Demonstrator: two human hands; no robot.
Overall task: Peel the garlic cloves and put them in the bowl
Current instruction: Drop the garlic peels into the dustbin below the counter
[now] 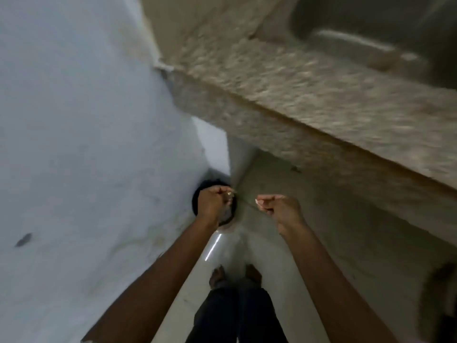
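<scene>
My left hand (213,203) hangs over a round black bin (197,199) on the floor in the corner. Its curled fingers pinch a small pale scrap (229,193) that looks like garlic skin. My right hand (280,209) is held a little to the right of the bin, above the floor, with its fingers curled in. A pale spot shows at its fingertips, and the blur hides whether it is a nail or a scrap. No bowl or garlic clove is in view.
A speckled stone countertop (309,112) juts out above and to the right, with a steel sink (371,33) set in it. A white wall (81,132) fills the left side. My bare feet (217,276) stand on the pale tiled floor (321,231).
</scene>
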